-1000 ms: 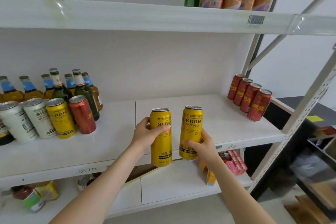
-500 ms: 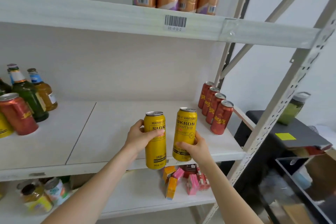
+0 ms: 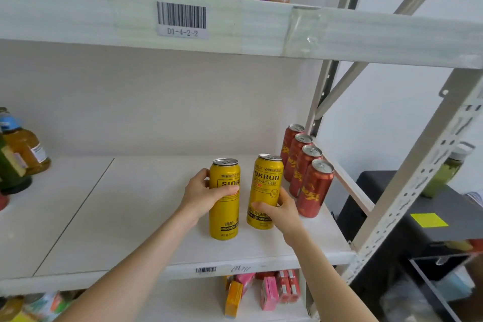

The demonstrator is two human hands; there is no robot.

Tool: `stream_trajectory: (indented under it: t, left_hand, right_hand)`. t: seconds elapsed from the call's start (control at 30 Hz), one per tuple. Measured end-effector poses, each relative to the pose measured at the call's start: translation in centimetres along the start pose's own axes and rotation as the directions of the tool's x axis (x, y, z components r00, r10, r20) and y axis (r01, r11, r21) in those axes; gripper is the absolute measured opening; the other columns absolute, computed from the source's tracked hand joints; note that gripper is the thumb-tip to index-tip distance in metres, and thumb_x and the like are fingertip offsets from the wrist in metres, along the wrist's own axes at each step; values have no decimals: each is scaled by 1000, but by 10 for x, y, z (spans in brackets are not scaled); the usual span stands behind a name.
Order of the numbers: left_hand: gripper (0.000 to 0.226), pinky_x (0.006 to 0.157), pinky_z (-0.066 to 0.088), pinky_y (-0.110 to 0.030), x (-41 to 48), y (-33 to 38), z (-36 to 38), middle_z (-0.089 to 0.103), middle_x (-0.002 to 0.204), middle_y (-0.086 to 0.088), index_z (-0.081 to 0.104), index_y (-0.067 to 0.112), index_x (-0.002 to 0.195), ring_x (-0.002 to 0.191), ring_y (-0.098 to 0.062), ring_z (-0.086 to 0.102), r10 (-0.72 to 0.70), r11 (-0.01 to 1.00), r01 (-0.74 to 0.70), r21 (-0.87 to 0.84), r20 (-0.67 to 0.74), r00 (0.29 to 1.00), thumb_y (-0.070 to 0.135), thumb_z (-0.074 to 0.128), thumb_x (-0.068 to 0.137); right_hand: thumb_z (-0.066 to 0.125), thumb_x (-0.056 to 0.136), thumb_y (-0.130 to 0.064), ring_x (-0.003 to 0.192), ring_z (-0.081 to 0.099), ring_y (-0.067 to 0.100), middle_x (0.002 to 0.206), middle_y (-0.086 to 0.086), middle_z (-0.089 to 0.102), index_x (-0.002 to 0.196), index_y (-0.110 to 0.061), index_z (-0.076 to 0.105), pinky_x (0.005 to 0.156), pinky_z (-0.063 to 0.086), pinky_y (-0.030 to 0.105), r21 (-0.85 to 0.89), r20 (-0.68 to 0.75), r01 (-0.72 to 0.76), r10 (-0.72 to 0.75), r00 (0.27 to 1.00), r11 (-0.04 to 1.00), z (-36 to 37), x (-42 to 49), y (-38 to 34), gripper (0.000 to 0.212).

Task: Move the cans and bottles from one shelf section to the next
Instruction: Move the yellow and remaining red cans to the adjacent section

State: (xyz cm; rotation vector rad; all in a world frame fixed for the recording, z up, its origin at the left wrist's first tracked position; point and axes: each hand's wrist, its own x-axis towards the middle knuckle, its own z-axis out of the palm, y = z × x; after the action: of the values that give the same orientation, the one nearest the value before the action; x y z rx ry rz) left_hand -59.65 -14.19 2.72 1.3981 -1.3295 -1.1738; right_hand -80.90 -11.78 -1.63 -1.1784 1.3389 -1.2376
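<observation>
Two tall yellow aluminium beer cans, the left yellow can [image 3: 224,198] and the right yellow can [image 3: 265,191], stand upright over the white shelf board [image 3: 130,217] near its right front corner, just beside a row of four red cans [image 3: 315,188]. Set both down flat, clear of that row, before letting go. The left hand [image 3: 201,195] is wrapped around one, the right hand [image 3: 281,213] clamped on the other.

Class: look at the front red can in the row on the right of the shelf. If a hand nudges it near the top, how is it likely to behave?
The front red can is tall and narrow, so a high push would probably tip it. Its neighbour stands close behind, so it might knock the row of red cans. Once down, its round body would likely roll on the smooth shelf.
</observation>
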Motion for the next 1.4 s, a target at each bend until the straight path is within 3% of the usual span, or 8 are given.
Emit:
stream_trajectory:
  t: [0.33, 0.53, 0.7, 0.83, 0.97, 1.4]
  left_hand:
    - [77, 87, 57, -48, 88, -2, 24, 71, 104, 0, 63, 24, 102, 96, -18, 69, 10, 999, -10, 35, 12, 1000, 57, 87, 37]
    - [76, 86, 58, -47, 127, -3, 42, 72, 102, 0, 63, 23, 99, 93, -17, 69, 35, 999, -35, 28, -16, 999, 56, 87, 35]
    - [74, 85, 58, -46, 147, -4, 49, 72, 102, 1, 62, 23, 99, 93, -16, 69, 60, 998, -59, 38, -21, 998, 55, 87, 37]
    - [73, 84, 59, -46, 158, -7, 52, 72, 101, 1, 61, 21, 97, 92, -16, 70, 80, 996, -79, 33, -31, 996, 54, 88, 38]
    - [72, 84, 58, -49, 163, -11, 52, 73, 99, -1, 61, 19, 96, 91, -19, 71, 97, 995, -97, 9, -53, 994, 52, 89, 38]
    - [73, 84, 58, -50, 168, -18, 51, 73, 101, -3, 60, 16, 98, 92, -21, 71, 143, 990, -143, 6, -18, 990, 48, 90, 41]
  right_hand:
    - [87, 68, -13, 93, 70, 17, 103, -1, 73, 114, -23, 62, 80, 57, 37, 3, -47, -9, 10, 999, 1000, -7, 98, 19, 53]
    - [85, 69, -6, 89, 70, 12, 104, 1, 72, 113, -18, 60, 70, 54, 24, 15, -75, 32, -31, 997, 999, -9, 144, 24, 52]
    - [85, 68, -5, 90, 68, 13, 102, -1, 69, 113, -16, 58, 73, 55, 28, 5, -124, 83, -82, 989, 997, -7, 176, 23, 54]
    - [84, 68, -5, 84, 67, 6, 97, -6, 69, 111, -18, 58, 69, 52, 23, 0, -163, 109, -108, 981, 994, -4, 197, 25, 52]
    - [85, 66, -3, 86, 68, 11, 98, -3, 69, 112, -17, 56, 69, 52, 24, -8, -188, 109, -109, 976, 994, -3, 210, 31, 55]
    - [87, 67, -9, 97, 65, 14, 108, -2, 66, 122, -19, 52, 75, 51, 24, -28, -168, 111, -114, 979, 993, -3, 227, 42, 66]
